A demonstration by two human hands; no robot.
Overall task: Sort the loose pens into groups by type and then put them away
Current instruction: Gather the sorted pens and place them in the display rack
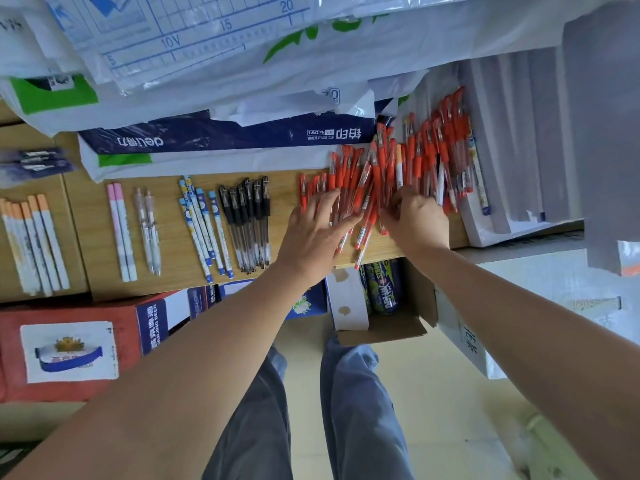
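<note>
A big heap of red gel pens [426, 150] lies on the right of the wooden shelf [169, 258]. My left hand [315, 230] rests flat with straight fingers on the heap's left part. My right hand [414, 220] reaches into the heap's middle, its fingertips hidden among the pens. Sorted rows lie to the left: black pens [247, 223], blue patterned pens [204, 226], two clear pens [149, 230], two pink-capped pens [121, 230] and orange-capped white pens [34, 244].
Paper packs and a blue Deli box [225, 133] are stacked behind the rows. White boxes [509, 174] border the heap on the right. Below the shelf stand a red carton [69, 348] and an open cardboard box [384, 306] with cans.
</note>
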